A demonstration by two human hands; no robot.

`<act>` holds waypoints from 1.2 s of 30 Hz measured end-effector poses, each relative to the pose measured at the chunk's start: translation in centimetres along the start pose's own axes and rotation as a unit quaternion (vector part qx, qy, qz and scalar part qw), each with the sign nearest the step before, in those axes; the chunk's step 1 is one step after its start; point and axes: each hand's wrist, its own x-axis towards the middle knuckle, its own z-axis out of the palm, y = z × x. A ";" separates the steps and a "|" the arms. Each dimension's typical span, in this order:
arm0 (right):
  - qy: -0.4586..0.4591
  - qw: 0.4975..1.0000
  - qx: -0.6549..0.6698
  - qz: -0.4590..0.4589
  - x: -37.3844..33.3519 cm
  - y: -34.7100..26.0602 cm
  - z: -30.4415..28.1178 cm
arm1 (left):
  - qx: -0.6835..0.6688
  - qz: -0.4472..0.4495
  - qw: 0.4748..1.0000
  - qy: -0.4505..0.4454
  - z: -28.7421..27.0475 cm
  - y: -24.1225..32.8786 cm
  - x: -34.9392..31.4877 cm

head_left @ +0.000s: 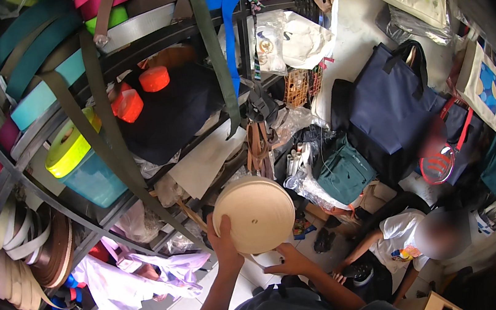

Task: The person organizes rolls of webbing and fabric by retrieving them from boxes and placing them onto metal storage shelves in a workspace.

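A large round roll of beige webbing (254,213) is held up in front of me, its flat side facing up and a small hole at its centre. My left hand (226,247) grips the roll's left edge, thumb on the flat side. At the roll's lower right, my right hand (292,260) has its fingers closed around the loose end of the webbing, which runs down from the roll's lower edge. The fingertips on the roll's underside are hidden.
A black metal shelf rack (113,218) on the left holds rolls of coloured strapping, with long olive straps (95,105) hanging down. Bags (392,97) hang at the right. Another person in a white shirt (401,235) sits low at the right. A lilac cloth (127,281) drapes off the lower shelf.
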 end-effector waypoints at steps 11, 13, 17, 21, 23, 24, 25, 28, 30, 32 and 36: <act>0.020 0.992 -0.088 -0.086 0.1 -2.8 -4.7 | -0.060 0.006 0.998 0.016 6.4 1.0 3.0; 0.047 0.980 -0.147 -0.125 0.9 0.2 -6.6 | -0.050 0.026 0.998 0.001 8.6 0.5 4.2; 0.288 0.850 -0.389 -0.208 3.5 0.8 -15.7 | 0.046 0.058 0.997 -0.035 10.6 -1.6 6.6; 0.369 0.846 -0.344 -0.174 6.4 -1.1 -22.0 | 0.069 0.011 0.996 -0.048 13.1 -5.3 7.7; 0.431 0.837 -0.295 -0.162 7.5 -0.3 -23.4 | 0.056 0.009 0.997 -0.055 15.5 -7.0 8.1; 0.456 0.851 -0.221 -0.138 8.0 0.3 -23.9 | 0.041 0.012 0.998 -0.041 16.7 -7.9 8.4; 0.477 0.859 -0.146 -0.113 8.5 1.4 -24.0 | 0.026 0.016 0.999 -0.025 17.6 -8.8 8.6; 0.459 0.863 0.186 -0.096 10.4 3.9 -23.9 | 0.035 0.019 0.999 -0.002 19.2 -11.3 9.5; 0.387 0.889 0.235 -0.065 11.1 4.3 -25.2 | 0.097 0.072 0.993 -0.002 19.7 -12.9 10.1; 0.339 0.889 0.306 -0.038 11.9 4.5 -26.6 | 0.178 0.149 0.973 -0.014 20.4 -13.9 11.0; 0.245 0.874 0.415 -0.069 13.6 4.1 -29.8 | 0.137 0.156 0.978 -0.029 24.6 -13.0 11.4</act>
